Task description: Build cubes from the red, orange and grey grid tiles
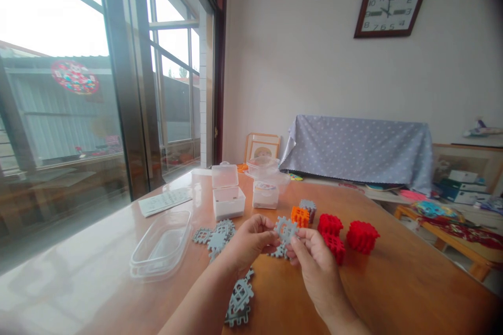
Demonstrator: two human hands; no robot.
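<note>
A grey notched plastic building tile [286,230] is held up between my hands above the table. My left hand [255,235] pinches its left edge, and my right hand [314,256] grips its lower right side between thumb and fingers. Just below it, more grey tile [280,252] shows, partly hidden by my hands. Loose grey tiles [218,239] lie left of my left hand, and another grey pile [240,296] sits under my left forearm. Beyond my right hand stand an orange tile block [300,216], a grey stack [307,208] and red stacks [330,225], with another red stack [363,236] farther right.
On the wooden table [396,282] are a clear shallow tub [161,251], an open-lidded clear box [229,203], a second clear box [265,196] and a printed sheet [165,202]. A glass door is at left; a low bench [456,235] stands right.
</note>
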